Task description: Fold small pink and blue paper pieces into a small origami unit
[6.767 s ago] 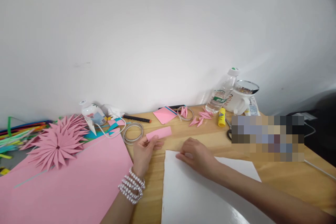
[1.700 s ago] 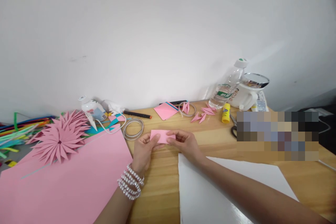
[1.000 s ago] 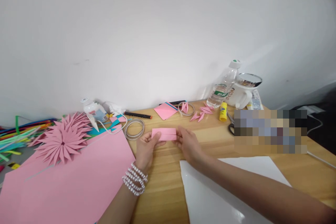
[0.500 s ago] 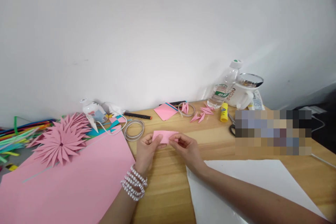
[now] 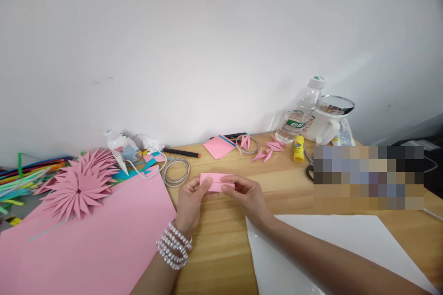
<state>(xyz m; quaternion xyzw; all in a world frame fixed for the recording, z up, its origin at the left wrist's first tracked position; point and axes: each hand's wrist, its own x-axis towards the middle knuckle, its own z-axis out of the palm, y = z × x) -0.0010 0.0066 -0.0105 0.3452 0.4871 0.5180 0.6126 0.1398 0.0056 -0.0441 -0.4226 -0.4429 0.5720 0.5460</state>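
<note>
A small folded piece of pink paper (image 5: 216, 182) is held level above the wooden table, a crease running lengthwise across it. My left hand (image 5: 194, 193) pinches its left end, thumb on top and fingers beneath. At the right end my right hand (image 5: 244, 191) grips the paper, index finger along the crease and thumb at the lower edge. Behind the hands lie a stack of pink paper squares (image 5: 219, 146) and several folded pink paper pieces (image 5: 275, 146).
On the left, pink star-shaped paper flowers (image 5: 79, 191) rest on a large pink sheet (image 5: 104, 249). A coiled cable (image 5: 176, 172) and black marker (image 5: 182, 152) lie nearby. Rightward are a glue stick (image 5: 298, 149), scissors (image 5: 310, 173), water bottle (image 5: 300, 113), white mug (image 5: 321, 124) and white sheet (image 5: 332, 235).
My right index finger and thumb have spread apart on the pink paper, and its lengthwise crease now shows. The view has shifted slightly.
</note>
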